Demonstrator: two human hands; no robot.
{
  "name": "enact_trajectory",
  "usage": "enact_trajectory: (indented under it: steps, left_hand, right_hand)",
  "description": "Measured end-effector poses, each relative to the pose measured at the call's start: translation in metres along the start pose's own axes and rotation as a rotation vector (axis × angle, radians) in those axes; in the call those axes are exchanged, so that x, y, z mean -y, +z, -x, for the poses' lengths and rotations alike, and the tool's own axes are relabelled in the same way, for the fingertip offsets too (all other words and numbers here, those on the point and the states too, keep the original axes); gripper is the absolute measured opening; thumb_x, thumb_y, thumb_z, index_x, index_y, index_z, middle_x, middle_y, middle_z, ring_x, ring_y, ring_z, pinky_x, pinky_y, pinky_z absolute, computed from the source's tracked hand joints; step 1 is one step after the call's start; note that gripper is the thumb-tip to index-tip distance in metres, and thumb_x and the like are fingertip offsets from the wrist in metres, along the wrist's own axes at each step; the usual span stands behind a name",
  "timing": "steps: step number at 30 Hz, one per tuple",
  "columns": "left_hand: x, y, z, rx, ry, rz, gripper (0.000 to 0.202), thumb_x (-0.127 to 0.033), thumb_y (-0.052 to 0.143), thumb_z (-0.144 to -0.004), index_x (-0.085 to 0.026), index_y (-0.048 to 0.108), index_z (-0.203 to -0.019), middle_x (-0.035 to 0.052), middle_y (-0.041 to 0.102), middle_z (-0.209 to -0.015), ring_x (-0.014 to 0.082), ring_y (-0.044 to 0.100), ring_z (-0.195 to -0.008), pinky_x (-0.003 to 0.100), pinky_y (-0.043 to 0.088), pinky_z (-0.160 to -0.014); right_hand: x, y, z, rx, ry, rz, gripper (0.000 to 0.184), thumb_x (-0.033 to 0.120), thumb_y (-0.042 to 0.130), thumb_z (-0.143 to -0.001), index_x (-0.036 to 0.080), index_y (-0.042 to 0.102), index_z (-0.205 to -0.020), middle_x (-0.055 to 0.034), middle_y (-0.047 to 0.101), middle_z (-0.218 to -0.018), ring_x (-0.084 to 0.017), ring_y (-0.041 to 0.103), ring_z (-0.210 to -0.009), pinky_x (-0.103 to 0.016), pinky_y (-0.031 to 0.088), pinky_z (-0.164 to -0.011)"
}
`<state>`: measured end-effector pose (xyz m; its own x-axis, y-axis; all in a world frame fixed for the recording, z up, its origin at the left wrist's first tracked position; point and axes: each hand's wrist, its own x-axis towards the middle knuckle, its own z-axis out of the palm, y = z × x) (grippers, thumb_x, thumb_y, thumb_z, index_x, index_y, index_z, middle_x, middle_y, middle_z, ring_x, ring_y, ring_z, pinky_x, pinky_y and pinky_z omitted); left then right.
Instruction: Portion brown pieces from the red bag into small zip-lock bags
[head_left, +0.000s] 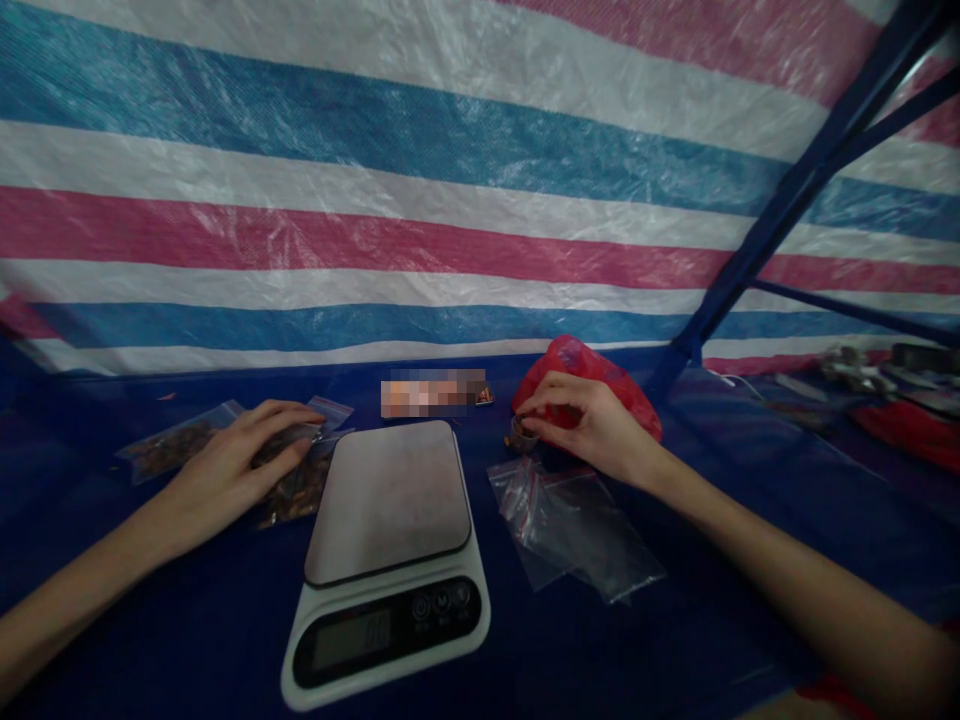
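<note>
My left hand lies on a clear zip bag of brown pieces, its fingertips on the upper edge of the bag. A second bag of the same brown pieces lies just beyond my fingers to the left. My right hand pinches a small brown cup at its fingertips, in front of a crumpled red plastic bag. Below that hand lie flat clear zip bags that look empty. A white kitchen scale with a grey platform and dark display stands between my hands, touched by neither.
A dark blue cloth covers the work surface. Behind it hangs a striped pink, white and blue tarp. A blue metal frame slants at the right. Several tools and a red cloth lie at the far right. A blurred item sits behind the scale.
</note>
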<state>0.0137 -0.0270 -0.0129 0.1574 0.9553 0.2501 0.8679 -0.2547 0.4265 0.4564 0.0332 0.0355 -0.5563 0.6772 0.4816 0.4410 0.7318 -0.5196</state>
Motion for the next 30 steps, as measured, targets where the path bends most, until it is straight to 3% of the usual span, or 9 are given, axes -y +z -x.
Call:
enact_trajectory:
  steps: [6,12,17,22,27,30]
  left_hand:
    - [0.0,0.003,0.004,-0.013,-0.031,0.024,0.052,-0.068,0.046,-0.098,-0.033,0.066,-0.131,0.0028,0.061,-0.144,0.0298,0.057,-0.134,0.054,0.038,-0.122]
    - [-0.004,0.0,0.004,-0.03,-0.037,-0.004,0.053,-0.072,0.045,-0.095,-0.036,0.07,-0.126,0.0027,0.066,-0.139,0.031,0.062,-0.129,0.055,0.047,-0.116]
    - [-0.004,0.0,0.005,-0.027,-0.041,-0.033,0.05,-0.07,0.046,-0.095,-0.037,0.07,-0.125,0.002,0.066,-0.139,0.0311,0.063,-0.129,0.054,0.049,-0.114]
    - [0.002,0.003,0.009,-0.01,-0.028,-0.022,0.045,-0.062,0.046,-0.099,-0.037,0.065,-0.131,0.0015,0.061,-0.145,0.0304,0.058,-0.134,0.054,0.044,-0.118]
    - [0.001,0.004,0.008,-0.008,-0.031,0.002,0.044,-0.063,0.049,-0.098,-0.038,0.067,-0.129,0.0014,0.061,-0.144,0.0328,0.058,-0.133,0.056,0.043,-0.117]
    - [0.001,0.004,0.007,-0.01,-0.025,0.001,0.044,-0.063,0.05,-0.098,-0.037,0.067,-0.13,0.0028,0.062,-0.144,0.0327,0.059,-0.132,0.055,0.044,-0.117]
  right_hand:
    - [0.008,0.002,0.003,0.014,0.013,0.085,0.019,0.029,0.069,-0.099,0.023,0.075,-0.117,-0.0074,0.069,-0.11,-0.022,0.068,-0.099,-0.039,0.057,-0.09]
    - [0.013,0.008,0.005,0.114,0.064,0.154,0.034,0.03,0.067,-0.101,0.026,0.066,-0.134,-0.008,0.067,-0.116,-0.022,0.07,-0.1,-0.038,0.06,-0.09]
    - [0.007,0.017,0.007,0.158,0.071,0.127,0.038,0.014,0.061,-0.101,0.027,0.063,-0.137,-0.0074,0.067,-0.121,-0.02,0.071,-0.105,-0.035,0.06,-0.093]
    - [0.007,0.017,0.009,0.168,0.038,0.112,0.034,0.015,0.059,-0.102,0.029,0.066,-0.132,-0.008,0.064,-0.124,-0.021,0.069,-0.11,-0.036,0.061,-0.095]
    - [0.014,0.023,0.005,0.032,-0.02,0.236,0.032,0.021,0.064,-0.099,0.029,0.069,-0.13,-0.0132,0.059,-0.135,-0.03,0.062,-0.124,-0.047,0.059,-0.101]
    - [0.012,0.033,0.002,0.053,-0.091,0.332,0.032,0.02,0.065,-0.098,0.027,0.071,-0.129,-0.0136,0.061,-0.138,-0.032,0.061,-0.122,-0.053,0.058,-0.1]
